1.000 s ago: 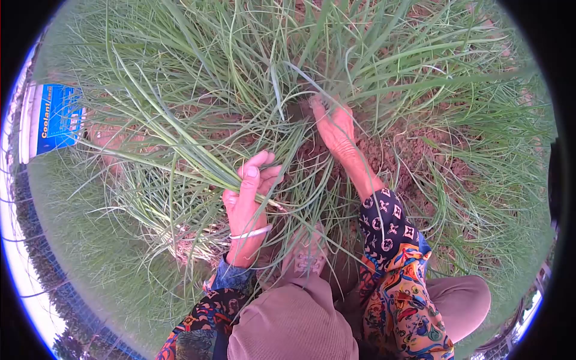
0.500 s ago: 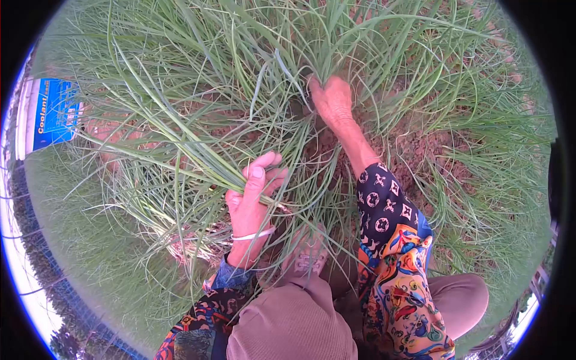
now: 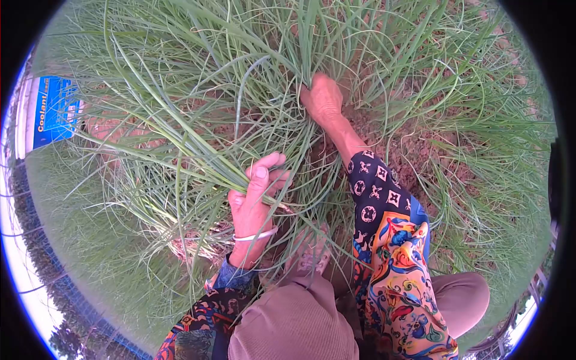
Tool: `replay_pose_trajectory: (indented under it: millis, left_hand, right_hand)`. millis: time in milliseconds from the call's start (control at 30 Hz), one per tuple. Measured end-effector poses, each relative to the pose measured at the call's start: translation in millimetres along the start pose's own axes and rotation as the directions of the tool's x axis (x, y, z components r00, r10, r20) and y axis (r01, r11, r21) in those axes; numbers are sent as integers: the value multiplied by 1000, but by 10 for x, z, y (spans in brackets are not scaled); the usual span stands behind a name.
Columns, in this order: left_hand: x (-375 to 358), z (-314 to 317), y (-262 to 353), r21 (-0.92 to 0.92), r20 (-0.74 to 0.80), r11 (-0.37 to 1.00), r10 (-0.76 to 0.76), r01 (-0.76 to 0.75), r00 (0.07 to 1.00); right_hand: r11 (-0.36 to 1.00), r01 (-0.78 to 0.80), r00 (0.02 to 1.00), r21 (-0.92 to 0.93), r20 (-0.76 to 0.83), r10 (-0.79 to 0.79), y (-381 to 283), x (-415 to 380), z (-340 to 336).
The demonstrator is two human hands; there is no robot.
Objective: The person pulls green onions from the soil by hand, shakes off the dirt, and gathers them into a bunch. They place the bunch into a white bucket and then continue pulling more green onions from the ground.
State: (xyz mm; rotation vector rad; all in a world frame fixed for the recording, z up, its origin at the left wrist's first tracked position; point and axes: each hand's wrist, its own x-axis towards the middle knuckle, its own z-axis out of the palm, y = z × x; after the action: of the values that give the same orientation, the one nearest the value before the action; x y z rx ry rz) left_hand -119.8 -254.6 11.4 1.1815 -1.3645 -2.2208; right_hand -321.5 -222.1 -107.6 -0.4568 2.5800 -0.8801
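Observation:
My left hand (image 3: 252, 201) is closed around a small bunch of spring onions (image 3: 207, 165), thumb laid over the stems. Their long green leaves run up and to the left, and the pale root ends poke out at the right of the palm. Farther forward, my right hand (image 3: 324, 99) is closed low on a clump of standing spring onions (image 3: 307, 45). The stems inside that fist, and its fingertips, are mostly hidden by the hand and leaves.
A heap of pulled spring onions (image 3: 195, 243) lies left of my left hand, pale roots toward me. Reddish soil (image 3: 414, 150) shows between plants at right. My shoe (image 3: 311, 255) is below the hands. A blue-and-white Coolant container (image 3: 55, 111) stands at far left.
My right hand has shifted a little to the left, with the leaves of the clump it grips leaning left too. The left hand keeps its bunch almost in place.

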Motion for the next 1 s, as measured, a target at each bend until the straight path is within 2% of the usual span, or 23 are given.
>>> replay_pose_trajectory:
  millis: [67,167,200,300,333,433,467,567,600,700,800,900,1000]
  left_hand:
    - [-72,81,11,0,18,1000,27,-27,999]
    - [-21,13,-1,-8,0,1000,5,-5,1000]
    - [-8,8,6,-12,-8,1000,-2,2,1000]
    - [-11,-23,8,-44,-8,999,-17,17,1000]
    - [-5,-24,12,-57,1,998,-21,21,1000]
    - [-13,-10,19,-27,13,999,-25,25,1000]
    - [-20,-9,17,-22,12,1000,-20,20,1000]
    - [-22,18,24,-8,12,1000,-16,16,1000]
    - [-37,37,39,-10,8,1000,-20,20,1000]
    - [-38,28,43,-12,18,1000,-6,6,1000]
    - [-32,28,39,-16,30,1000,-6,6,1000]
    - [-30,48,45,-15,44,1000,-3,4,999]
    - [-24,38,55,-3,36,1000,-13,13,999]
  right_hand:
    - [994,53,992,95,-117,-42,258,39,37]
    - [964,69,966,257,-259,-1,365,-90,236]
    - [907,48,952,418,-294,85,311,-171,193]
    - [776,115,923,620,-356,148,286,-105,182]
    - [800,162,937,578,-345,59,297,-73,145]
    - [946,14,977,323,-206,55,118,19,58]
    - [945,-64,985,320,-129,111,65,4,7]
    - [972,-43,998,230,-28,51,-4,62,-15]
    - [986,-64,996,151,-45,72,-17,145,56]
    - [982,-117,993,146,17,116,74,200,124]
    - [974,-136,991,183,12,136,66,194,107]
    - [990,-94,995,108,-10,95,29,170,57]
    - [990,-64,991,123,-109,78,87,171,100]
